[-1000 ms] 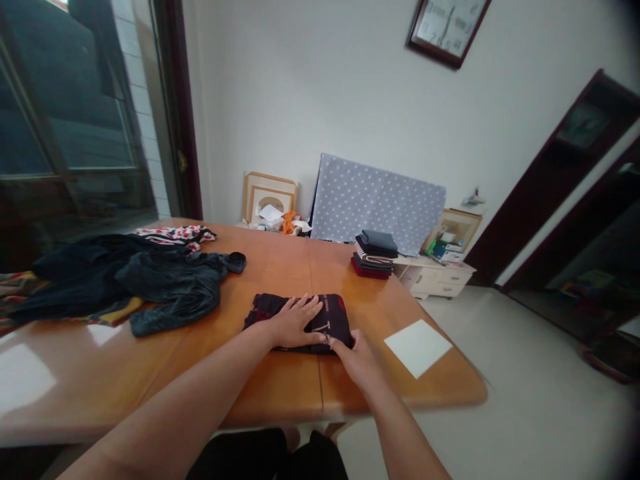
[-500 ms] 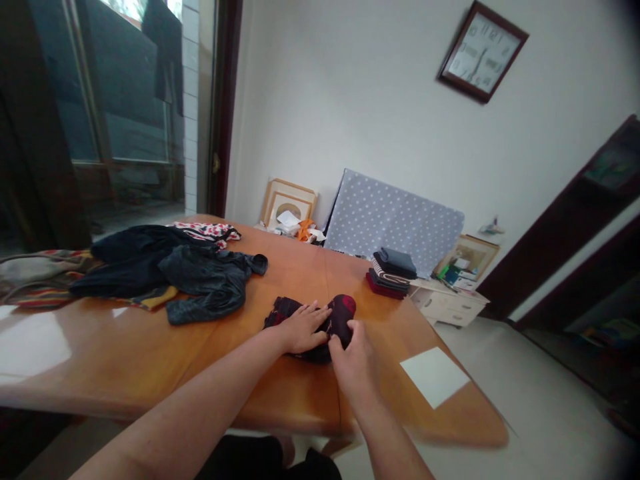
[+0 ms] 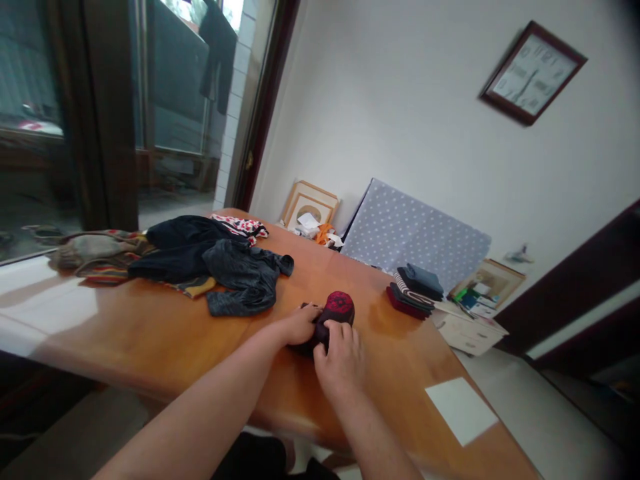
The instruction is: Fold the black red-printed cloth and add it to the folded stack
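A dark garment with a red patterned patch (image 3: 340,307) lies bunched in a thick roll near the front edge of the wooden table; I cannot tell its exact kind. My left hand (image 3: 299,325) is closed on the left side of the roll, fingers partly hidden behind it. From the right, my right hand (image 3: 343,352) grips the roll with bent fingers on top and the thumb at the near side. The red patch faces up at the far end, beyond both hands.
Loose clothes, among them a dark grey top (image 3: 245,277), lie heaped on the table's left. A folded stack of clothes (image 3: 414,290) stands at the far right edge. A white sheet (image 3: 461,410) lies near the right corner. Behind is a dotted grey cloth (image 3: 415,230).
The garment has gone from a flatter, longer shape to a tighter bundle, its red patch now showing larger. Both hands have closed round it. The view has turned left.
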A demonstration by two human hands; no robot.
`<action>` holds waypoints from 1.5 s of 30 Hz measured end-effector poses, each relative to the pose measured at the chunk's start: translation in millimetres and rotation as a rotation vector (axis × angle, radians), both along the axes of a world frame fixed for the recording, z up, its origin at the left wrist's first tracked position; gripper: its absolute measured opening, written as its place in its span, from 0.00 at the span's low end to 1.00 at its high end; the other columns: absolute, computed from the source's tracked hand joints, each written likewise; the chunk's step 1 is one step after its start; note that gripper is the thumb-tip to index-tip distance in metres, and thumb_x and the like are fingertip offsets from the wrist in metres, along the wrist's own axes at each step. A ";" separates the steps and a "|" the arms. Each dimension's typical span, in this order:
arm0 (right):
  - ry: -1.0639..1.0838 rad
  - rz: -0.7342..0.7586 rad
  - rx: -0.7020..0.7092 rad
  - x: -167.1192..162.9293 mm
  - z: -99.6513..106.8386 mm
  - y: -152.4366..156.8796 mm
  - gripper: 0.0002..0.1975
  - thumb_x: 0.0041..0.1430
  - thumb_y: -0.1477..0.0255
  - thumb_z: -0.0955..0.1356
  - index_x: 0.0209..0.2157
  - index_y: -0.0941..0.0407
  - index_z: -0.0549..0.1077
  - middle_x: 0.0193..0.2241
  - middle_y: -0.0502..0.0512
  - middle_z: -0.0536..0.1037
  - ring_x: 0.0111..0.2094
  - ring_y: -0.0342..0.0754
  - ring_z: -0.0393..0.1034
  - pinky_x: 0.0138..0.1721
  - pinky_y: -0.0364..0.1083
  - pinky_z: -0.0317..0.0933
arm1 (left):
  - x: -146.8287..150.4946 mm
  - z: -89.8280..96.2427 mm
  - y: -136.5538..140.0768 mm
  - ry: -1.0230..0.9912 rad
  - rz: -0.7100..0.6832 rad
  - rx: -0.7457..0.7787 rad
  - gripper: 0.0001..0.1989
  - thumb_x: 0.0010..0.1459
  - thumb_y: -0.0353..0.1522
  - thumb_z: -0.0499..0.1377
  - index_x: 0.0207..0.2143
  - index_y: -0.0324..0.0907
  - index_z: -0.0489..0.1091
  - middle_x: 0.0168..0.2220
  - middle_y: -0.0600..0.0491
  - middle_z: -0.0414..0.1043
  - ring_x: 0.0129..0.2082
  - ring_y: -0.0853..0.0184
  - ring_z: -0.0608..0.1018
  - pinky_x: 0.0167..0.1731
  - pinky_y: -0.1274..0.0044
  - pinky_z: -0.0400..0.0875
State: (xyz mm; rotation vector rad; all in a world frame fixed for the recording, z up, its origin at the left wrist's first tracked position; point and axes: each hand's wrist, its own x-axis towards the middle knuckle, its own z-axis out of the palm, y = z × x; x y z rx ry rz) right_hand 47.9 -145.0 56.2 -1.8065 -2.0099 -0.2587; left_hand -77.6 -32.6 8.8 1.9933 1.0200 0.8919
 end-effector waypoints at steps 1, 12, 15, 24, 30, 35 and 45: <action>-0.014 0.017 -0.006 -4.7 -0.1 0.1 0.19 0.57 0.73 0.65 0.50 0.52 0.71 0.44 0.60 0.73 0.49 0.58 0.64 0.50 0.53 0.57 | -2.6 -1.8 2.0 -0.066 0.017 -0.023 0.21 0.49 0.28 0.55 0.46 0.47 0.77 0.50 0.50 0.77 0.53 0.55 0.74 0.57 0.66 0.63; -0.034 0.149 -0.090 -25.2 -12.1 2.3 0.19 0.56 0.74 0.64 0.50 0.50 0.73 0.51 0.57 0.73 0.51 0.57 0.62 0.52 0.54 0.54 | -8.6 3.1 11.5 -0.354 0.341 -0.018 0.23 0.66 0.44 0.46 0.53 0.41 0.70 0.54 0.47 0.73 0.55 0.59 0.73 0.57 0.69 0.63; -0.029 0.159 -0.090 -26.1 -18.8 2.7 0.19 0.54 0.74 0.64 0.48 0.52 0.73 0.51 0.59 0.74 0.51 0.58 0.62 0.54 0.56 0.53 | -5.8 11.5 5.2 -0.300 0.221 0.193 0.24 0.65 0.41 0.50 0.60 0.46 0.66 0.65 0.50 0.62 0.67 0.60 0.59 0.66 0.67 0.49; 0.521 0.424 -0.032 23.0 -22.6 11.4 0.17 0.62 0.70 0.62 0.49 0.54 0.76 0.48 0.57 0.78 0.50 0.52 0.71 0.52 0.51 0.64 | -12.2 11.3 -0.9 0.166 0.017 0.110 0.25 0.66 0.36 0.47 0.64 0.59 0.60 0.71 0.61 0.43 0.71 0.54 0.36 0.64 0.49 0.29; 0.578 0.352 0.118 48.3 -1.9 57.1 0.20 0.67 0.63 0.60 0.51 0.55 0.76 0.51 0.58 0.77 0.54 0.52 0.71 0.58 0.53 0.62 | -19.3 4.4 12.9 0.072 -0.020 0.032 0.34 0.58 0.27 0.49 0.65 0.61 0.58 0.71 0.64 0.43 0.71 0.56 0.36 0.64 0.50 0.28; 0.199 0.447 -0.076 29.0 -11.7 86.9 0.26 0.69 0.66 0.56 0.62 0.61 0.66 0.64 0.63 0.63 0.67 0.54 0.52 0.66 0.56 0.48 | -17.3 -3.8 24.2 -0.299 -0.026 -0.067 0.31 0.54 0.27 0.52 0.62 0.46 0.65 0.67 0.54 0.57 0.70 0.58 0.52 0.68 0.61 0.40; -0.013 0.375 -0.319 12.2 -31.9 75.4 0.33 0.70 0.58 0.52 0.70 0.59 0.46 0.71 0.59 0.38 0.71 0.55 0.30 0.68 0.59 0.36 | -22.9 0.9 36.7 -0.677 0.362 -0.219 0.17 0.55 0.35 0.58 0.46 0.38 0.73 0.46 0.44 0.77 0.51 0.59 0.76 0.54 0.67 0.66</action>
